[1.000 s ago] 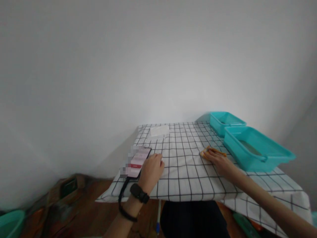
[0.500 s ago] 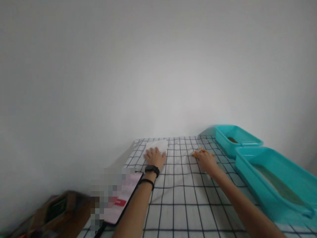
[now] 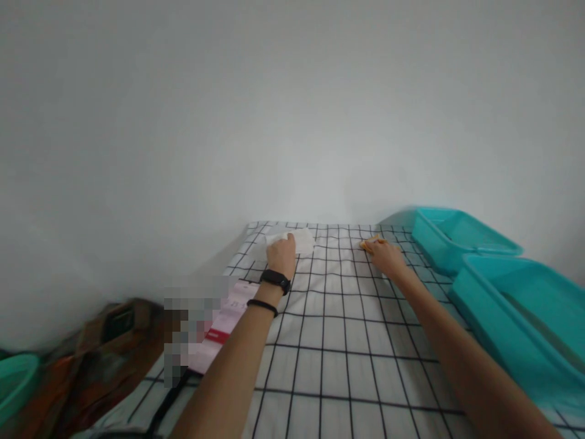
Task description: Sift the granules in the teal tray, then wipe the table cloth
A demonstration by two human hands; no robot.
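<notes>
My left hand (image 3: 282, 253) reaches far across the checked tablecloth (image 3: 329, 329) and closes its fingers on a white sheet of paper or tissue (image 3: 299, 239) near the wall. It wears a black watch and a thin black band at the wrist. My right hand (image 3: 385, 256) lies stretched toward the far edge, its fingers on a small orange-yellow thing (image 3: 369, 242) that I cannot make out clearly.
Two turquoise plastic trays (image 3: 461, 235) (image 3: 525, 311) stand along the right side of the table. A phone (image 3: 222, 326) with a lit pink screen and a black cable lies at the left edge. Brown bags (image 3: 109, 341) and a green basin (image 3: 16, 384) sit on the floor to the left.
Both hands have reached farther toward the wall. The left hand left the phone, went to the white sheet and closed on it. The right hand slid the orange thing forward.
</notes>
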